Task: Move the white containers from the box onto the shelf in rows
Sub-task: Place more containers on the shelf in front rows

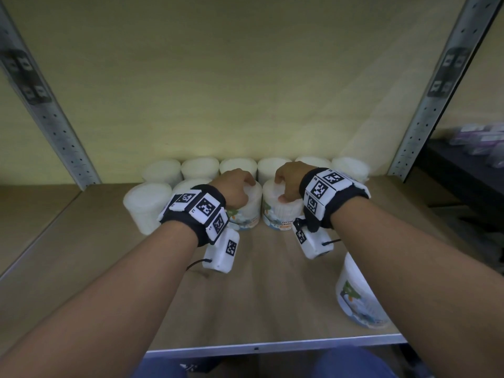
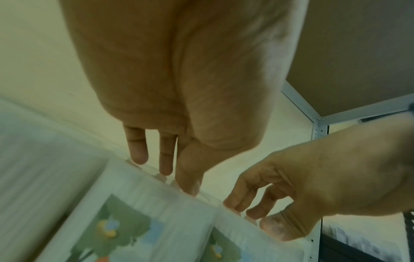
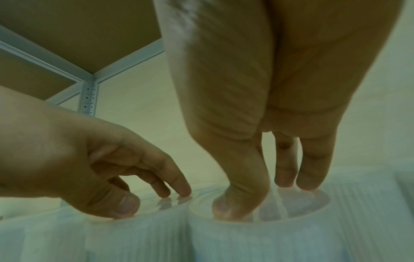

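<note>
Under each hand's fingertips stands one tub: left hand point(image 1: 237, 186) and right hand point(image 1: 289, 178) grasp the lids from above, likely nudging both into the front row

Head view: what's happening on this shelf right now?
A person is stocking white containers on a shelf. The left hand and the right hand each grip the lid of one container in the second row, side by side. A back row of six stands along the wall. Another container waits near the front edge, to the right.
</note>
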Action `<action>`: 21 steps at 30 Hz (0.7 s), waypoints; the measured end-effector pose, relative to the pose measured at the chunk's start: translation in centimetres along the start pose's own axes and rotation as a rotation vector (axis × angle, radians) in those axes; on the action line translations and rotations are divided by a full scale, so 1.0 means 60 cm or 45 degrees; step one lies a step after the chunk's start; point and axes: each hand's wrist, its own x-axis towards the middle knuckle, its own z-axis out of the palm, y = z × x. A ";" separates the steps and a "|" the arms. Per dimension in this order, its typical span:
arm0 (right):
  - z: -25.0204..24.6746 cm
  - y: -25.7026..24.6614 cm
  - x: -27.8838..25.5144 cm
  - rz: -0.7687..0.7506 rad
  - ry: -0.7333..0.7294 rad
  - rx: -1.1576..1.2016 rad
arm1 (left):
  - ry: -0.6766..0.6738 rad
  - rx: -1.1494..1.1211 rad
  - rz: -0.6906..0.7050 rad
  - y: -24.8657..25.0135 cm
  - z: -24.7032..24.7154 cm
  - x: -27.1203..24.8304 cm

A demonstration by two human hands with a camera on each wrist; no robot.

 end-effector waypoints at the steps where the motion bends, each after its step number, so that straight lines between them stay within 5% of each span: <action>1: 0.002 0.001 0.001 0.001 0.009 -0.004 | -0.021 -0.013 0.007 0.000 -0.002 -0.001; 8: -0.003 0.000 -0.003 -0.008 0.009 0.011 | 0.297 -0.101 -0.079 -0.007 0.011 0.001; 14: 0.000 0.001 -0.004 -0.022 0.019 -0.012 | 0.263 0.140 -0.188 0.004 0.030 0.009; 21: 0.001 0.002 -0.005 -0.023 0.022 -0.008 | 0.187 0.113 -0.118 0.000 0.021 0.013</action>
